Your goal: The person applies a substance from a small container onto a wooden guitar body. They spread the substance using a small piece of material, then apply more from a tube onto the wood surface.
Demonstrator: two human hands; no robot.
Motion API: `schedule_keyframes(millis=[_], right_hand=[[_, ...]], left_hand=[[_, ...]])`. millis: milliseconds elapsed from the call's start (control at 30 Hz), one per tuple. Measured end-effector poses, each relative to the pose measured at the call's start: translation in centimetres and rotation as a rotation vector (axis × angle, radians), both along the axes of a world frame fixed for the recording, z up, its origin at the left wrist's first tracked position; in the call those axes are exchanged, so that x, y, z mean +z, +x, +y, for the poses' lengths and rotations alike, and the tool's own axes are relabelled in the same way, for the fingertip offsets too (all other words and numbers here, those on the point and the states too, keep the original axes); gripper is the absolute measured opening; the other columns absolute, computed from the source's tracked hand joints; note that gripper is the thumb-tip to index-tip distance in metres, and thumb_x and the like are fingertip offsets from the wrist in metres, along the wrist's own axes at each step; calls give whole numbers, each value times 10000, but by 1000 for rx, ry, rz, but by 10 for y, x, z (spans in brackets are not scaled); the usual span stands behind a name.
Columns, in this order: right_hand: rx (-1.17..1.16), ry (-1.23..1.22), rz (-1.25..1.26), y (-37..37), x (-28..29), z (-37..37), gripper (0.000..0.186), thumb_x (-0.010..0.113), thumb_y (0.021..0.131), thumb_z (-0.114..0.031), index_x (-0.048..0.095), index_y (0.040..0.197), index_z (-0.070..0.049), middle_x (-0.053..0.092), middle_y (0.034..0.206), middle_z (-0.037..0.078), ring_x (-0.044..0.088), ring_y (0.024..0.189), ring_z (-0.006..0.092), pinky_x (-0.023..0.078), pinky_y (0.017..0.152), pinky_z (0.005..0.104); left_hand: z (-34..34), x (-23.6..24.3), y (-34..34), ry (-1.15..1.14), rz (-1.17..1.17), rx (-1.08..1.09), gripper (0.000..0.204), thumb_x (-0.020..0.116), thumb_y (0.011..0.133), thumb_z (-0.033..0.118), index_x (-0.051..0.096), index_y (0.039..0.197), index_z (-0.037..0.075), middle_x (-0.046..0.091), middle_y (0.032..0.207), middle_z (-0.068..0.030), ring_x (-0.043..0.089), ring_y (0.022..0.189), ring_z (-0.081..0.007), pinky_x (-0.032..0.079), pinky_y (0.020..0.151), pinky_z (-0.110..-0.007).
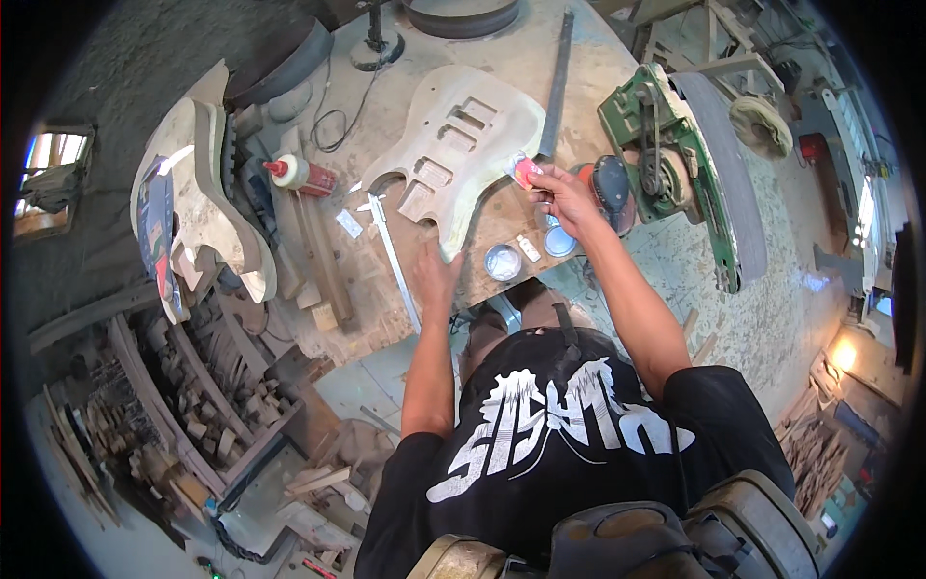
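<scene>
Honestly, go light on those curved edges

So the unpainted electric guitar body is lying on the tabletop, routed cavities facing up. The right hand has its fingers pinched around a small red piece, right at the body's rounded edge. The left hand is down at the near tip of the wood, but I can't tell whether those fingers are gripping or just resting.

My take: this looks like spreading or smoothing work along the rim, so I'd use the left hand as an anchor against skating. Hold the red piece at a low angle, take short even strokes that follow the curve, and ease off at the end of each one so you don't leave ridges. Room's tight too: the open tin and little white bottle are near enough to knock. If the body needs turning, I'd move the metal caliper first.
</scene>
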State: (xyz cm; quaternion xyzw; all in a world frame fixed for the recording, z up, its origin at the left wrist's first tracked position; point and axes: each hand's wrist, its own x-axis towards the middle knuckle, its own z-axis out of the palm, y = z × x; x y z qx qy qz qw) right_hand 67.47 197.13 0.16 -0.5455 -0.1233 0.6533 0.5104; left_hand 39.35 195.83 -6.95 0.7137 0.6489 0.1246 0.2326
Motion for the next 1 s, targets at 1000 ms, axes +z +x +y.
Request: schedule_keyframes(millis=[1000], right_hand=[[165, -30, -230, -16, -7, 27, 124, 703, 929, -143, 634, 945, -41, 673, 829, 38, 654, 651, 98, 515, 523, 221]], left_hand=[[-11, -18, -5, 109, -50, 30, 425, 832, 751, 255, 658, 1066, 29, 629, 1026, -171, 596, 981, -375, 491, 832, -480]])
